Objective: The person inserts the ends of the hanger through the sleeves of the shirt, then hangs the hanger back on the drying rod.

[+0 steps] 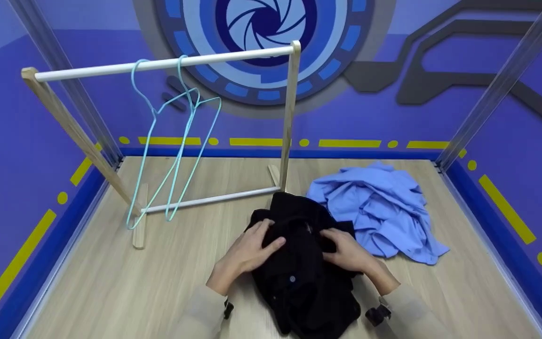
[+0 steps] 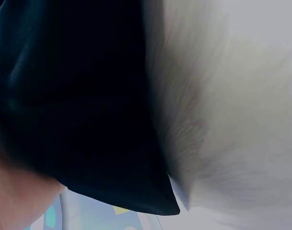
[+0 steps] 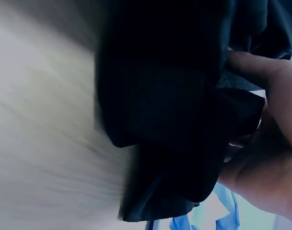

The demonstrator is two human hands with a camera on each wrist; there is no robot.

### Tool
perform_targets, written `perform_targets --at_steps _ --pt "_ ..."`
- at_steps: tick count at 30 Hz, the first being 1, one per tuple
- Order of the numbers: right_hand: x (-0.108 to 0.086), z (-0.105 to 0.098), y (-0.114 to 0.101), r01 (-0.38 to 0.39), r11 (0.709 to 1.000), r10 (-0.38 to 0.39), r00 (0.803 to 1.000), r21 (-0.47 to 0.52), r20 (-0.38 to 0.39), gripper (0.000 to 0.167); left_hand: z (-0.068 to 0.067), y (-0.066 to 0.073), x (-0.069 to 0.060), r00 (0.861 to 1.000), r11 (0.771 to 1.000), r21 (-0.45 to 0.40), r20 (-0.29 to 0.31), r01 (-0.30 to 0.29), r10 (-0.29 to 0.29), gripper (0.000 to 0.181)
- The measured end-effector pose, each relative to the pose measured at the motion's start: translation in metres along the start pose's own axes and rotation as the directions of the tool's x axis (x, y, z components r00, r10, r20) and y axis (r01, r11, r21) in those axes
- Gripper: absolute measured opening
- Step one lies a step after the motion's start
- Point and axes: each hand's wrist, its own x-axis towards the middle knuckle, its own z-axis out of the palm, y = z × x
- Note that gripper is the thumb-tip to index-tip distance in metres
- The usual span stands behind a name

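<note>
A crumpled black shirt (image 1: 299, 292) with a pale button lies on the wooden floor in front of me, and it fills much of both wrist views. At its upper left side, my left hand (image 1: 247, 247) grips the cloth, the thumb lying over it. On the opposite side my right hand (image 1: 348, 249) holds a fold between thumb and fingers. In the right wrist view the thumb of the right hand (image 3: 280, 91) presses into the dark cloth. Fabric hides most of the left hand (image 2: 16, 191) in the left wrist view.
A light blue shirt (image 1: 379, 207) lies heaped at the right, against the black one. To the left stands a wooden rack with a white rail (image 1: 238, 57). Light blue hangers (image 1: 144, 155) hang from the rail. Blue walls (image 1: 511, 141) enclose the floor.
</note>
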Motion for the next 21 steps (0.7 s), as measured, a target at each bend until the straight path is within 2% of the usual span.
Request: perform_targets --at_steps 6,10,15,21 --pt "0.004 0.001 -0.001 0.014 1.000 -0.014 0.994 -0.007 -0.105 0.019 0.000 0.000 0.003 0.993 0.995 -0.021 -0.074 -0.097 0.095 0.066" --pt "0.006 -0.002 -0.001 0.006 1.000 -0.003 0.989 0.017 -0.146 0.009 -0.002 0.001 0.003 0.989 0.992 -0.027 -0.088 -0.123 0.120 0.063" --pt "0.008 -0.009 -0.002 -0.047 0.998 0.056 0.978 0.049 -0.199 0.010 -0.003 0.000 0.002 0.984 0.989 -0.027 -0.114 -0.144 0.140 0.061" --pt "0.011 -0.021 -0.007 -0.103 0.993 0.116 0.949 0.059 -0.293 0.015 -0.005 0.000 0.003 0.961 0.976 -0.024 -0.181 -0.219 0.211 0.050"
